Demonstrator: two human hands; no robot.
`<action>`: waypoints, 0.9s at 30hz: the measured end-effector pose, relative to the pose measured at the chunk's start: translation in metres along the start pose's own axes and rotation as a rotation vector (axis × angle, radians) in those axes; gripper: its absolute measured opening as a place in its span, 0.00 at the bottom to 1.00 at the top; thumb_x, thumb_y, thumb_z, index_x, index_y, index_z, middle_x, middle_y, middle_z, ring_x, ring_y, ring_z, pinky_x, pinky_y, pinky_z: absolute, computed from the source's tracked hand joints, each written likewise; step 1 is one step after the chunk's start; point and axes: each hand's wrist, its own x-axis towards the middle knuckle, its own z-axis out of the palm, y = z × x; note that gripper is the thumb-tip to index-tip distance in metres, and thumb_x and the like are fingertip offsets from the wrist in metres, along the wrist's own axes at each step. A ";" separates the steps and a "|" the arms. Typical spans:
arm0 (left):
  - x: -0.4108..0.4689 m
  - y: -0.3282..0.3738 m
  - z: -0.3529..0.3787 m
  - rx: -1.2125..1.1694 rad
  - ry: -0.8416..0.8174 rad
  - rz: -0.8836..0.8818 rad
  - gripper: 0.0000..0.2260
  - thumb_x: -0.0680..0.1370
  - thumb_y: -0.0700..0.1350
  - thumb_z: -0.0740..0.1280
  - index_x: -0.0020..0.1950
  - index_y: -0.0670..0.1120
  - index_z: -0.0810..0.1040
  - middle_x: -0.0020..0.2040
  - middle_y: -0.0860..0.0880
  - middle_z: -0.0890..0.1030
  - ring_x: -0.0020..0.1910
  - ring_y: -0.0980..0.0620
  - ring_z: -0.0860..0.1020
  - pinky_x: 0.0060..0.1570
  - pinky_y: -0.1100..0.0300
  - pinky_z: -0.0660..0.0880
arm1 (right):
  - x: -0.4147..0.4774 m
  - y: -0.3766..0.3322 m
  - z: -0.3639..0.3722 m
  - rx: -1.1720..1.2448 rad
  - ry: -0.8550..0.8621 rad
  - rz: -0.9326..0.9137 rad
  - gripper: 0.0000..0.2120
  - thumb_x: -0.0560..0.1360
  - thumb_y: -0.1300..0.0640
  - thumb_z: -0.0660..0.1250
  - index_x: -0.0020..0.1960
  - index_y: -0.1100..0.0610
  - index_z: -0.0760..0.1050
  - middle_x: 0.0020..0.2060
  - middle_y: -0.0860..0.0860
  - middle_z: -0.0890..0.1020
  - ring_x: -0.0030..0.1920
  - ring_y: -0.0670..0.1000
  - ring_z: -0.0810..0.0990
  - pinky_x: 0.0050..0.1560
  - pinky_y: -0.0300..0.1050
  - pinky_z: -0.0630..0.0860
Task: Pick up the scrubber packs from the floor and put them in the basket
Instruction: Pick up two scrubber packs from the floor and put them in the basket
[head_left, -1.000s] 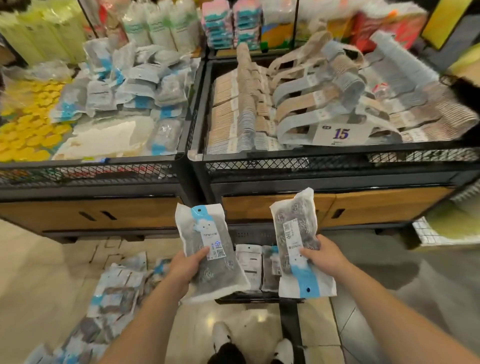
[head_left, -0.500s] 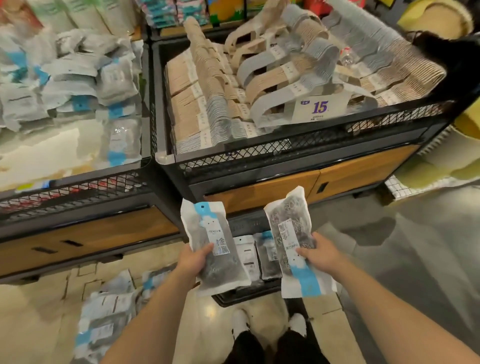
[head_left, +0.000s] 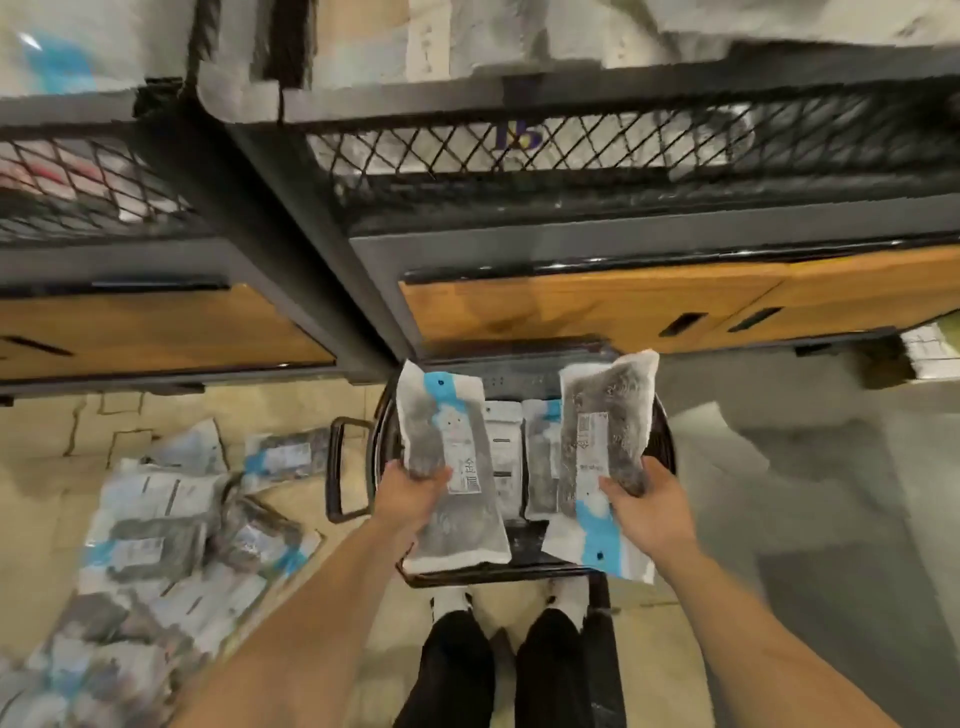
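Observation:
My left hand (head_left: 410, 491) grips a scrubber pack (head_left: 447, 457), clear plastic with a blue band and dark scrubbers inside. My right hand (head_left: 644, 512) grips a second scrubber pack (head_left: 605, 431). Both packs hang directly over the black basket (head_left: 662, 441) on the floor in front of my feet. Two more packs (head_left: 511, 457) lie inside the basket between my hands. A heap of several scrubber packs (head_left: 171, 535) lies on the floor at the left.
Black mesh display bins (head_left: 571, 150) on wooden-fronted cabinets (head_left: 597, 306) stand just behind the basket. The basket's handle (head_left: 337, 467) sticks out to the left. My legs and shoes (head_left: 498, 644) are just below the basket. Grey floor lies at the right.
My head has tilted down, so the bins have slid up and the basket is now central. Both hands, still holding their packs, have come lower over the basket.

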 end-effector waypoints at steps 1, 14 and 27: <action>0.016 -0.006 0.012 -0.023 0.046 -0.015 0.15 0.72 0.51 0.76 0.45 0.47 0.71 0.45 0.47 0.79 0.46 0.48 0.80 0.44 0.55 0.75 | 0.022 0.009 0.012 0.025 0.010 -0.002 0.11 0.74 0.53 0.72 0.50 0.56 0.73 0.43 0.55 0.81 0.45 0.59 0.81 0.44 0.50 0.76; 0.161 -0.084 0.109 -0.032 0.035 -0.133 0.22 0.74 0.48 0.74 0.65 0.46 0.73 0.58 0.48 0.81 0.53 0.49 0.80 0.54 0.53 0.79 | 0.174 0.101 0.115 -0.009 -0.043 0.095 0.12 0.75 0.50 0.71 0.56 0.50 0.74 0.50 0.50 0.83 0.50 0.53 0.82 0.52 0.50 0.79; 0.185 -0.093 0.129 0.074 0.054 -0.217 0.23 0.78 0.46 0.69 0.70 0.45 0.67 0.57 0.49 0.76 0.42 0.54 0.73 0.42 0.60 0.71 | 0.204 0.123 0.141 -0.153 -0.158 0.076 0.23 0.77 0.55 0.68 0.70 0.51 0.66 0.60 0.52 0.79 0.61 0.57 0.78 0.62 0.51 0.72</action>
